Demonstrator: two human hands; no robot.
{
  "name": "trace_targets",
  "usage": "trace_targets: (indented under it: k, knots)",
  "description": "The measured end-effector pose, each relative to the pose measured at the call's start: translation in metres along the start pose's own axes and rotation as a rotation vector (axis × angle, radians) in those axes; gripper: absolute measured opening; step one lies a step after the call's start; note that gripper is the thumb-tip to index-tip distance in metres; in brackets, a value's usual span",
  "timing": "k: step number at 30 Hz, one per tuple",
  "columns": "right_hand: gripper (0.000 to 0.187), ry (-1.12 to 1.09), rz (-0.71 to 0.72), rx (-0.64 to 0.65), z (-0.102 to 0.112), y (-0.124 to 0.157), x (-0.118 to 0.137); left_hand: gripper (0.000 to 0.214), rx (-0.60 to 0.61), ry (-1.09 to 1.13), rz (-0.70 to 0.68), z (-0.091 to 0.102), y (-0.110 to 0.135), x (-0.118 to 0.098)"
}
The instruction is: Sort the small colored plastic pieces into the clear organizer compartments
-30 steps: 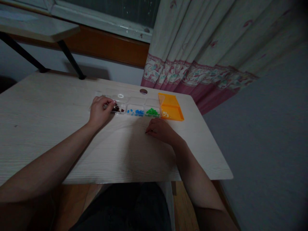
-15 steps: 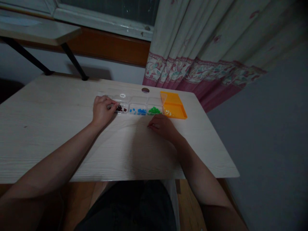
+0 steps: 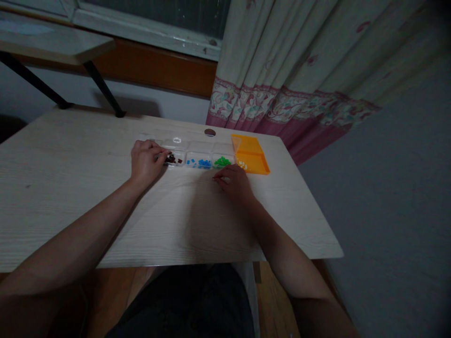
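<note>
Head: clear box [image 3: 185,159] sitting at right hand's [image 3: 230,180] 10 o'clock, holding brown bits [image 3: 174,159], blue bits [image 3: 203,163], green bits [image 3: 222,161]; left hand [image 3: 145,157] covering its 9 o'clock end; orange box [image 3: 256,163] at 2, holding white bits [image 3: 242,165]. Fingers showing curled, can't tell if gripping.

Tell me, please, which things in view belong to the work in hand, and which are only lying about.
Likely part of the work:
clear box, at the left hand
dark pieces, blue pieces, green pieces in it
orange box, white pieces, near the right hand

Likely only around:
curtain
window
shelf
</note>
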State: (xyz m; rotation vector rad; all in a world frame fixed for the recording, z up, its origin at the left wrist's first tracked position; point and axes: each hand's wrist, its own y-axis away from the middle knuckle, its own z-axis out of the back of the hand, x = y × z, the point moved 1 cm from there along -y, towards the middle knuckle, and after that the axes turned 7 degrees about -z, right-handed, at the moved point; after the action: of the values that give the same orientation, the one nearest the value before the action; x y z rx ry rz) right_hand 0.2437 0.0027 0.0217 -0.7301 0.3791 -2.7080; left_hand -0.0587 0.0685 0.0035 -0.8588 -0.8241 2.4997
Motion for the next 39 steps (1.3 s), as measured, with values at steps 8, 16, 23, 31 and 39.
trace_targets:
  k: [8, 16, 23, 31, 39]
  knots:
    - [0.011, -0.056, -0.009, -0.153, -0.003, -0.001, 0.008, 0.026, 0.049, 0.087, -0.063, 0.006, 0.003, -0.035]
    - [0.015, -0.002, 0.065, -0.194, -0.003, 0.007, 0.035, 0.032, 0.342, 0.571, -0.123, -0.01, 0.02, -0.081]
    - [0.016, 0.043, 0.063, -0.125, -0.008, 0.007, 0.048, 0.034, 0.455, 0.705, 0.0, -0.011, 0.02, -0.079]
    - [0.018, 0.025, 0.078, -0.18, -0.012, 0.009, 0.05, 0.031, 0.45, 0.885, 0.191, -0.012, 0.023, -0.082]
    - [0.021, -0.02, 0.089, -0.188, -0.013, 0.009, 0.044, 0.03, 0.3, 0.73, 0.076, -0.011, 0.019, -0.069]
